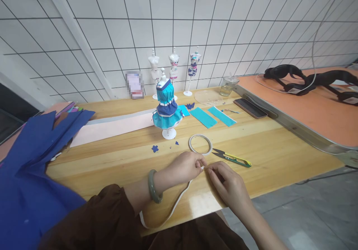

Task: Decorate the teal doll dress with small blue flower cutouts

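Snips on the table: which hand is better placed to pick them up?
Probably right: your right hand is nearer the snips, while the left hand sits farther off. Both seem busy with the white strip.

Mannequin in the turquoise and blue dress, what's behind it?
A plain white mannequin and a patterned mannequin, both partly covered, plus a turquoise piece showing past the dress on the right. What the dress hides can't be seen.
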Available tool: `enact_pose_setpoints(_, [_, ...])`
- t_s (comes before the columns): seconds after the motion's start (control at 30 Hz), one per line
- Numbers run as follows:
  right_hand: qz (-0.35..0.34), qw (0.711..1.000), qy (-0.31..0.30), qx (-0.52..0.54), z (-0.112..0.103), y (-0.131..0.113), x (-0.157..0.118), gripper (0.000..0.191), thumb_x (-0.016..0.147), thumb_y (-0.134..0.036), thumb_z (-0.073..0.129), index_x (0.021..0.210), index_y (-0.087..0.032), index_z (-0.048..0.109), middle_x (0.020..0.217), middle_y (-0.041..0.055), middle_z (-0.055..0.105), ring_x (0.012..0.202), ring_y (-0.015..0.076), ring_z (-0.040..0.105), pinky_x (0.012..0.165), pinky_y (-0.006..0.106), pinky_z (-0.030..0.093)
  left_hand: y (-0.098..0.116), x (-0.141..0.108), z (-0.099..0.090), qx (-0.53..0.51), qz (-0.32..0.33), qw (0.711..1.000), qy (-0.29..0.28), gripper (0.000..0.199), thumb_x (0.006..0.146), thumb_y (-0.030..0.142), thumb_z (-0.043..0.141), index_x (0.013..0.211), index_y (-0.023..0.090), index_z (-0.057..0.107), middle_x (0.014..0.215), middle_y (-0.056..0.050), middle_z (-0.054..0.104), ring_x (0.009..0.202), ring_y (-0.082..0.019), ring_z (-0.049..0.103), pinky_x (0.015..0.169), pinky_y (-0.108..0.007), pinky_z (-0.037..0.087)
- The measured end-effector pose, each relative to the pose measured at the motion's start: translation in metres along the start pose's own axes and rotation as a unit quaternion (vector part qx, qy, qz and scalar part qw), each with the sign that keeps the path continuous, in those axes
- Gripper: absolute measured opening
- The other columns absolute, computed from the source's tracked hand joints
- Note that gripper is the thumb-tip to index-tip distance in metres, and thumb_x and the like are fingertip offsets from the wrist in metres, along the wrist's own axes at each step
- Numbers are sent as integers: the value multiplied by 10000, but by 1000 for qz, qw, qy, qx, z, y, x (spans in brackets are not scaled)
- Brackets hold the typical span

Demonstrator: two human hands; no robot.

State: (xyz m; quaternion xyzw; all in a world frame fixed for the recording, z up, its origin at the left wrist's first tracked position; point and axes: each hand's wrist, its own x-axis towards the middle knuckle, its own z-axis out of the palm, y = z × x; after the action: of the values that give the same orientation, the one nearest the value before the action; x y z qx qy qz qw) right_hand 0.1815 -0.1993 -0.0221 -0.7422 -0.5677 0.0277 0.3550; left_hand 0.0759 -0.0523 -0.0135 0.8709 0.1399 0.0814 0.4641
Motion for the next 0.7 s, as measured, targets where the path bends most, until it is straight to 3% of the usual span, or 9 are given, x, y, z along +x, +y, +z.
enact_pose_setpoints(0.33, [12, 1000, 2, 29, -1, -1, -1, 180, 876, -270, 446, 839, -204, 609, 827, 69, 654, 744, 181, 629, 648, 287, 504, 6, -4, -10, 34, 61, 997, -28, 208, 770, 133, 445, 842, 198, 629, 681, -1, 607, 620, -118, 520, 580, -208, 356])
enact_pose_setpoints(0.7, [4, 999, 26, 26, 1, 4, -4, 227, 870, -252, 456, 1036, -185, 596, 923, 90, 649, 840, 191, 627, 708, 297, 516, -3, 0, -12, -43, 29, 997, -53, 193, 765, 194, 493, 902, 177, 628, 696, -4, 582, 632, -109, 528, 569, -198, 376])
